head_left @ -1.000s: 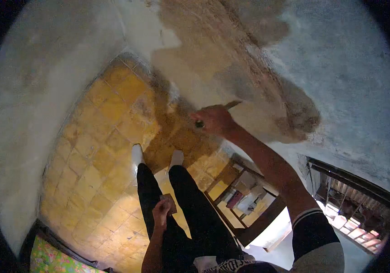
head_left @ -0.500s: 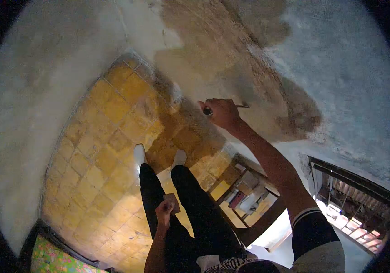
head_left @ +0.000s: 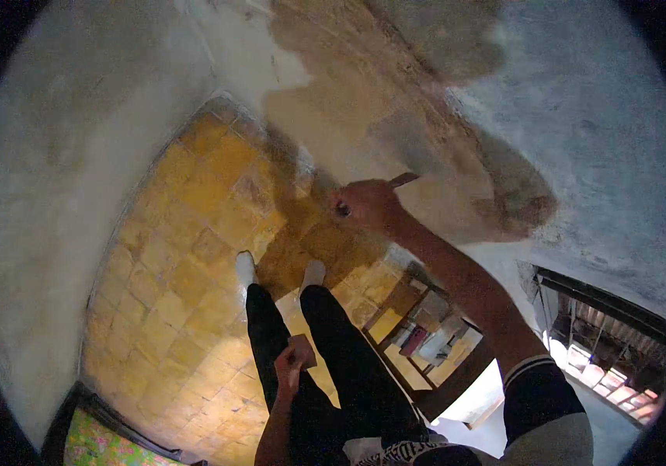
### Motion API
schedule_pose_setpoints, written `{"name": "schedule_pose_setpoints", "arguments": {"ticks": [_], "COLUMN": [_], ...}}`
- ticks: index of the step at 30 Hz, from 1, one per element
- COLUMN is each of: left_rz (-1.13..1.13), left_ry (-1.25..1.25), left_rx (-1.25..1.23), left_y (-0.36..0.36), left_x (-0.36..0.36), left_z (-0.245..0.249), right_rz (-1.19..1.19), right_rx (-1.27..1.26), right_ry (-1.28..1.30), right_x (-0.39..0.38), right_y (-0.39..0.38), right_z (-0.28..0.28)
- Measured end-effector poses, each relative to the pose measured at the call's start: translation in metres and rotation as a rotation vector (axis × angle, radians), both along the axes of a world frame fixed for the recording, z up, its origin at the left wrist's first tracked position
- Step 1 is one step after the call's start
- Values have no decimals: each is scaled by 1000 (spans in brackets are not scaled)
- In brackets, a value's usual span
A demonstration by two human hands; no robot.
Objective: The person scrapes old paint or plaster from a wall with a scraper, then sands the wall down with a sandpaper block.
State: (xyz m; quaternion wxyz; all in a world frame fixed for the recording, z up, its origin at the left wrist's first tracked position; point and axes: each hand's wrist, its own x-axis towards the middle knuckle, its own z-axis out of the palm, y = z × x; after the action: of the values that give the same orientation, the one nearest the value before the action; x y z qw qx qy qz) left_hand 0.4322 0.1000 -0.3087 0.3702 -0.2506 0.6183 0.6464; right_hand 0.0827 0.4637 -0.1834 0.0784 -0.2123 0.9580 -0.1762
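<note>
My right hand (head_left: 368, 206) is wrapped round a putty knife, its flat blade (head_left: 404, 180) pointing up and right from the fist. The dark end of the handle shows at the thumb side. In this view the blade overlaps a brown, patchy area (head_left: 434, 198) of the plaster wall. Low in front of my legs, my left hand (head_left: 289, 369) grips a small, flat, brownish square piece (head_left: 302, 351) by its edge; I cannot tell what that piece is.
Worn yellow tiles (head_left: 162, 272) cover the floor around my feet. To the right stands a wooden-framed piece of furniture (head_left: 379, 349) with several small items on it. A barred window opening (head_left: 605, 334) lies further right. Floral fabric (head_left: 104, 443) shows at the lower left.
My right hand has moved slightly left and down, and the blade has turned so more of its flat face shows. My left hand still grips the square piece. The view has shifted a little.
</note>
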Motion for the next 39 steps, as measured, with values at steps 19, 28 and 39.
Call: {"name": "schedule_pose_setpoints", "arguments": {"ticks": [19,28,39], "left_rz": [12,-54,19], "left_ry": [-2,171,-40], "left_rx": [-64,-132,29], "left_y": [4,11,-1], "left_x": [-7,-17,8], "left_z": [3,18,-21], "right_rz": [-69,-91,2], "right_rx": [-26,31,116], "right_ry": [71,46,-35], "right_x": [18,15,17], "right_y": [-5,-3,0], "right_z": [12,12,29]}}
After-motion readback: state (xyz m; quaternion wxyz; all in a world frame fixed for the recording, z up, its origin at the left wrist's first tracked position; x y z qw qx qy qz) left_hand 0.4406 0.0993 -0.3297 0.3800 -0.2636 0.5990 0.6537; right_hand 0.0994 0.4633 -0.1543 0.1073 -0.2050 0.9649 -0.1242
